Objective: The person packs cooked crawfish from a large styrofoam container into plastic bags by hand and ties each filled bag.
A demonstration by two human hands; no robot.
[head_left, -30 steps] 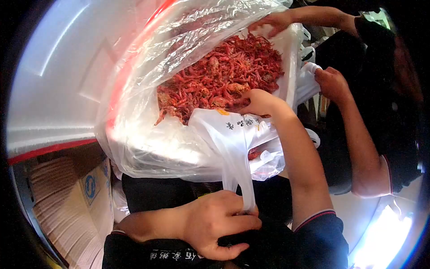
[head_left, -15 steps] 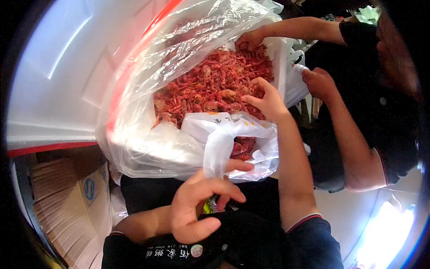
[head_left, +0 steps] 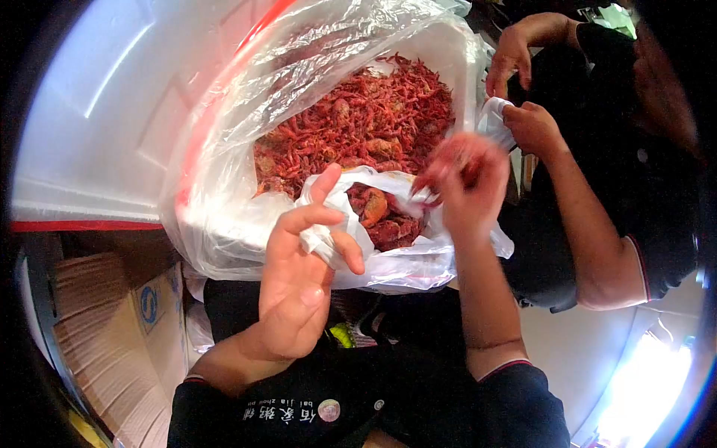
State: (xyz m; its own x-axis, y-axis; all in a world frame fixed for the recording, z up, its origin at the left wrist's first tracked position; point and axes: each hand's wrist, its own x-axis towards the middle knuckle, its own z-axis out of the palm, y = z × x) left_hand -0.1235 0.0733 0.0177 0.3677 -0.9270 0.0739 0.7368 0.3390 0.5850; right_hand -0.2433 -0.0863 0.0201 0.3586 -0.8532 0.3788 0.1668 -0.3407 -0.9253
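Observation:
A heap of red crayfish (head_left: 351, 123) lies in a large clear plastic liner (head_left: 224, 224). At its near side, my left hand (head_left: 299, 269) has a white plastic bag (head_left: 336, 201) hooked over its fingers, some of which are stretched out. The bag's mouth gapes, and crayfish show inside it. My right hand (head_left: 478, 187), smeared by motion, is closed on red crayfish (head_left: 441, 175) just right of the bag's mouth. How many it holds I cannot tell.
Across on the right, a co-worker's hands (head_left: 534, 127) are at another white plastic bag (head_left: 494, 119). A white plastic tub wall with a red edge (head_left: 89, 226) stands at left. Below it are stacked cardboard (head_left: 97, 321) and a box with a blue logo (head_left: 149, 305).
My right hand has come off the heap towards me, now with crayfish. My left hand has moved up and left, and the white bag's mouth is wider. The co-worker's hand has left the heap.

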